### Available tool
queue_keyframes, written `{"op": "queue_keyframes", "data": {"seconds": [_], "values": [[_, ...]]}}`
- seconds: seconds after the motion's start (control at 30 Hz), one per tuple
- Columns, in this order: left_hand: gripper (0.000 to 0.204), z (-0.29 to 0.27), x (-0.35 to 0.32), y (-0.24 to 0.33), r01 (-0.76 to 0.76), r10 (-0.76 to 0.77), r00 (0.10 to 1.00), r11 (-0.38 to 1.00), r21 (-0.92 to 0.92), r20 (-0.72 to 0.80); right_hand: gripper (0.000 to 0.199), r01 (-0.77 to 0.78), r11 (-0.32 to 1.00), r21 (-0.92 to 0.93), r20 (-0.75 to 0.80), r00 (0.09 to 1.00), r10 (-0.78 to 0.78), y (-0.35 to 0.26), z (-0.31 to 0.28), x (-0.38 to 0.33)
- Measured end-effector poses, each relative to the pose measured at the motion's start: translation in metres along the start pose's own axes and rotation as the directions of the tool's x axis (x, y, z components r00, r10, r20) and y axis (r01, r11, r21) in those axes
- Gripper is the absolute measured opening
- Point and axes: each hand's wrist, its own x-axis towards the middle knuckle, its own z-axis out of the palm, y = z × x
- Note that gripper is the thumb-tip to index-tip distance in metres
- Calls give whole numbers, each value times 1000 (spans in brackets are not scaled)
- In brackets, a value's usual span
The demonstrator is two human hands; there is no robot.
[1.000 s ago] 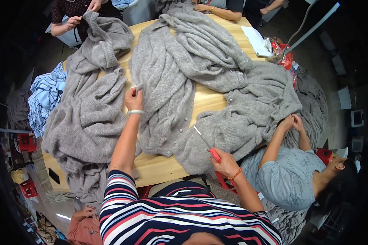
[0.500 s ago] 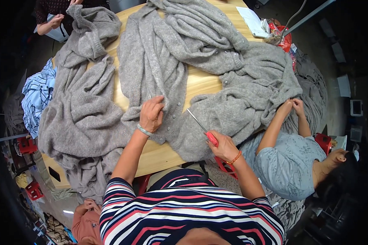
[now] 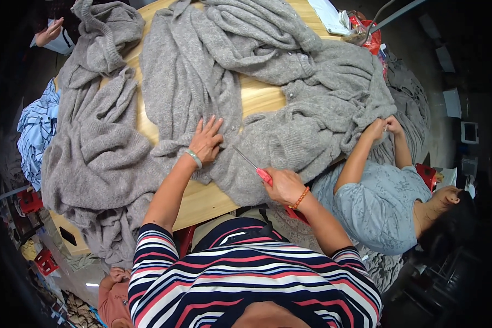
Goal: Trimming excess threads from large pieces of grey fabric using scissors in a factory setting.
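Across a grey knit cardigan [image 3: 180, 93] on the table, my left hand [image 3: 206, 141] lies with its fingers spread, pressing on the knit near the lower edge. Small shiny buttons show on the knit just to the right of those fingers. My right hand [image 3: 285, 187] is closed around the handle of a red-handled tool [image 3: 264, 176] with a long, thin metal shaft; its exact kind I cannot make out. The shaft points up and left, its tip over the knit close to my left hand. A second grey knit garment [image 3: 290, 142] lies under and beyond the tool.
More grey knitwear [image 3: 93, 142] covers the wooden table [image 3: 208, 201] on the left. A co-worker [image 3: 374, 199] at right handles a grey garment. Another person's hand [image 3: 49, 33] shows at far left. Papers [image 3: 327, 16] and a red container [image 3: 373, 41] sit at the far right edge.
My left hand has gone from curled fingers to spread fingers on the knit. The whole view has shifted slightly. My right hand still holds the tool, tip near the buttons.
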Motion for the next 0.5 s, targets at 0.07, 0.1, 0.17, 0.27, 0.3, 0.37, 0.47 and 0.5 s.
{"op": "queue_keyframes", "data": {"seconds": [0.07, 0.1, 0.17, 0.27, 0.3, 0.37, 0.47, 0.5], "values": [[20, 3, -1, 0, 22, -22, 1000, 999, -37, -3, 29, -6, 1000, 10, -30, 1000, 7, -4, -7, 9], [20, 2, 0, 1, 17, -17, 1000, 999, -36, 4, 27, -4, 1000, 13, -61, 998, 5, -6, -11, 16], [20, 1, 3, 5, 6, -5, 999, 1000, -17, 43, 26, -28, 998, 48, -101, 994, 32, -8, -16, 36], [20, 2, 5, 8, 3, -2, 999, 1000, -22, 36, 26, 17, 999, 45, -127, 992, -11, -14, -28, 54], [20, 2, 4, 8, 1, 0, 999, 1000, -17, 41, 25, 26, 998, 53, -136, 991, -19, -14, -29, 57], [22, 4, 1, 9, 7, -11, 998, 998, -69, -54, 25, 36, 997, 67, -145, 989, -26, -13, -28, 57], [25, 4, -11, 10, 7, -29, 981, 993, -116, -190, 26, 17, 996, 88, -154, 988, -3, 2, -20, 45], [25, 2, -14, 12, 8, -31, 982, 993, -122, -189, 26, 0, 995, 105, -174, 985, 18, 9, -15, 42]]}}
